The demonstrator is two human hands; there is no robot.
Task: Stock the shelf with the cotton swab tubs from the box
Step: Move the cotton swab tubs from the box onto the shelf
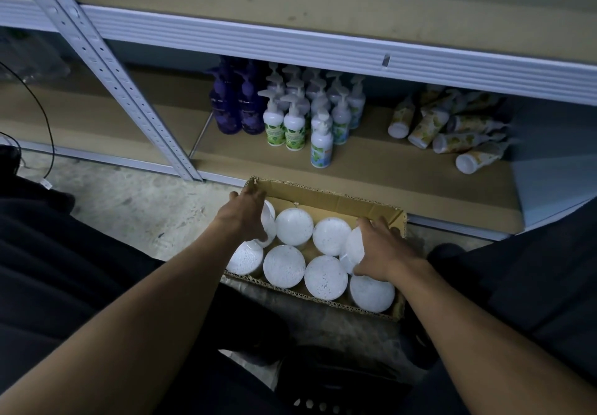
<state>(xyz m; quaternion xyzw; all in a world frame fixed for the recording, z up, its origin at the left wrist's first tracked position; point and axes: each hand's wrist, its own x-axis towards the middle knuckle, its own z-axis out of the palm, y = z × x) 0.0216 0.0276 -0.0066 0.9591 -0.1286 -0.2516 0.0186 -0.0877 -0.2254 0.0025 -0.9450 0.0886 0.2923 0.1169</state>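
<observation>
An open cardboard box [336, 198] sits on the floor in front of the shelf [371, 162], filled with several round white cotton swab tubs [294, 225]. My left hand [247, 212] reaches into the box's far left corner and grips a tub [269, 220] there, fingers curled over its top. My right hand [382, 248] grips a tub [353, 245] at the box's right side, and that tub is tilted. Other tubs stand upright between the two hands.
The lowest shelf holds purple pump bottles [237, 104], white pump bottles [310, 114] and tubes lying on their sides [452, 127] at the right. An upper shelf board [323, 1] is above. A slanted metal upright [106, 69] stands left, with a black cable [48, 130] on the floor.
</observation>
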